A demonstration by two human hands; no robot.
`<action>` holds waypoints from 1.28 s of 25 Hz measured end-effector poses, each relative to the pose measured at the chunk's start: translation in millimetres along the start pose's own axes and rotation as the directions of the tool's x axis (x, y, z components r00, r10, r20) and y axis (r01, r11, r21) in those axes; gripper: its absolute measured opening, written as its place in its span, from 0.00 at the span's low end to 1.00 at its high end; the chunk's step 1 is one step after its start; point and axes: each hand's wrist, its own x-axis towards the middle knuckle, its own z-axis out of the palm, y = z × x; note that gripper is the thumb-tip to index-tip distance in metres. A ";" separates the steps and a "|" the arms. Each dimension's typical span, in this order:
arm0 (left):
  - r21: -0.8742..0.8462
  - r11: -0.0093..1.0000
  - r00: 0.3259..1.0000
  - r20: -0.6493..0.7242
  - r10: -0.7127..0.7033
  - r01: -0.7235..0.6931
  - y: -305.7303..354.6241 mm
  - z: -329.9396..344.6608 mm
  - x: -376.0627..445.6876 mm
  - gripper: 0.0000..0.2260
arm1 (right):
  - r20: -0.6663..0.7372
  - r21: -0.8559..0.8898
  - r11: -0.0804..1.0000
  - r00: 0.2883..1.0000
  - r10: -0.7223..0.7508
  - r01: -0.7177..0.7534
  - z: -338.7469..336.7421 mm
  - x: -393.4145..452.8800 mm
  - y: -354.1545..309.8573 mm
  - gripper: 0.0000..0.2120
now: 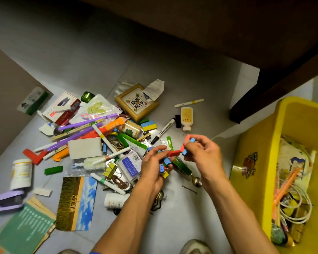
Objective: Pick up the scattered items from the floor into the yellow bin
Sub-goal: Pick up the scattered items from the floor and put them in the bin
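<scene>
Scattered items point(103, 143) are lying in a dense heap on the grey floor point(173, 70), left of and well apart from the yellow bin point(260, 143), which is standing at the right edge of the scene. The person is crouching over the near right side of the heap, both forearms reaching in. The left hand point(154, 162) is curling around a small cluster of coloured blocks — blue, yellow and a red one point(174, 153) sticking out toward the right. The right hand point(202, 151) is pinching more small blocks, a blue one point(192, 140) and a pink-red one showing at the fingertips, just beside the left hand and raised a little off the floor.

Judging by how things lie, the task is only partly under way. The bin is already holding a white coiled cable point(297, 208), an orange pen-like thing and some printed packets, yet most of the clutter is waiting on the floor: a framed picture point(136, 103), a black marker point(163, 131), a small white bottle point(186, 118), purple sticks, a purple stapler point(6, 200), a green booklet, a postcard, a spoon point(195, 180) and a hairpin near the wrists. The handfuls being gathered — once carried right — look like the next load for the bin.
</scene>
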 end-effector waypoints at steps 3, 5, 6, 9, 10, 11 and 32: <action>0.107 0.994 0.996 -0.078 0.043 -0.035 7.9 -6.1 -0.8 0.09 | -0.027 -0.062 0.998 0.999 0.017 -0.019 -9.8 2.5 -7.5 0.07; 0.127 0.992 0.999 -0.039 0.026 -0.021 7.7 -3.5 -4.0 0.09 | 0.021 -0.102 0.994 0.999 0.045 -0.043 -10.8 -0.7 -2.9 0.07; 0.140 0.990 1.000 -0.020 0.016 -0.013 6.9 -0.7 -6.8 0.09 | 0.072 -0.093 0.994 0.995 0.062 -0.055 -8.7 -4.7 -0.3 0.08; 0.067 0.996 0.989 0.129 -0.067 0.059 4.7 5.6 -13.9 0.10 | 0.252 -0.159 0.987 0.967 0.044 -0.004 0.5 -14.6 6.6 0.06; 0.025 0.995 0.978 0.186 -0.098 0.095 5.3 5.4 -16.5 0.13 | 0.299 -0.184 0.982 0.954 0.016 0.041 2.7 -16.8 7.9 0.05; 0.001 0.994 0.973 0.202 -0.107 0.109 6.4 4.7 -17.8 0.14 | 0.291 -0.179 0.980 0.956 -0.028 0.083 2.7 -16.2 9.9 0.05; 0.141 0.935 0.924 -0.160 0.346 -0.326 19.2 -15.7 -14.2 0.06 | 0.105 -0.638 0.761 0.992 -0.070 0.121 10.6 -16.9 77.7 0.10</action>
